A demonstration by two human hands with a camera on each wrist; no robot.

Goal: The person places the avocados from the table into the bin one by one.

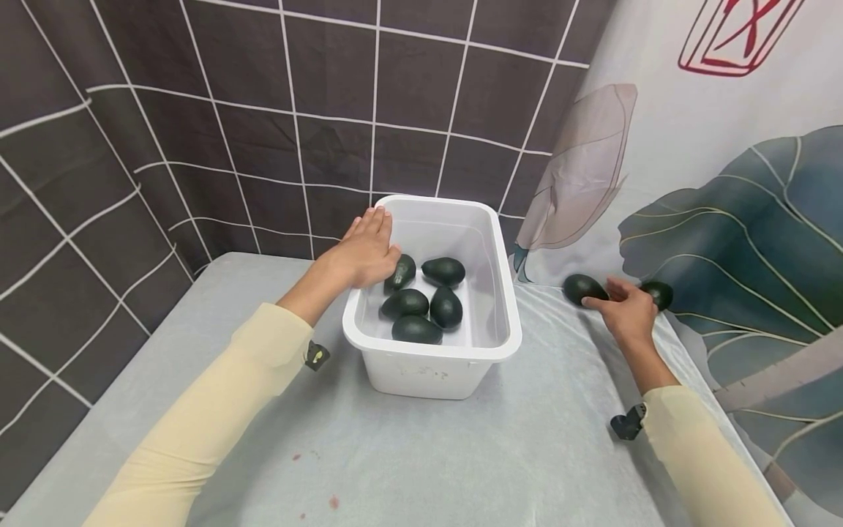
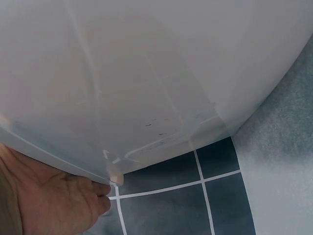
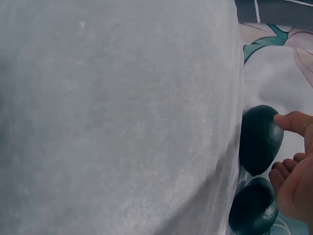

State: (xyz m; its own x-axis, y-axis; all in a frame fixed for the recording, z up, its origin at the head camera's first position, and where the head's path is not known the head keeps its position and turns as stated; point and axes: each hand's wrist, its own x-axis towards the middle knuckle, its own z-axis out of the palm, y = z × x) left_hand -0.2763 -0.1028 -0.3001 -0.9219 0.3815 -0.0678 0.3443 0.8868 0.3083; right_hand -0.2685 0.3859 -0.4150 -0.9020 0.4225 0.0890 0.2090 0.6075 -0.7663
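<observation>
Several dark green avocados (image 1: 445, 307) lie on the bottom of a white plastic tub (image 1: 431, 353). My left hand (image 1: 364, 249) rests against the tub's left rim, its fingers mostly straight; in the left wrist view the palm (image 2: 58, 205) shows beside the tub's wall. At the right edge of the table, my right hand (image 1: 628, 311) is between two more avocados. Its thumb touches the first avocado (image 1: 583, 288), also seen in the right wrist view (image 3: 261, 139), while the other fingers curl loosely beside it. The second avocado (image 1: 658, 294) is partly behind the hand.
A pale grey cloth covers the table (image 1: 527, 454), with a few reddish spots near the front. Dark tile-patterned fabric (image 1: 329, 110) hangs behind and at the left. A leaf-printed curtain (image 1: 757, 219) hangs along the right edge, beside the two loose avocados.
</observation>
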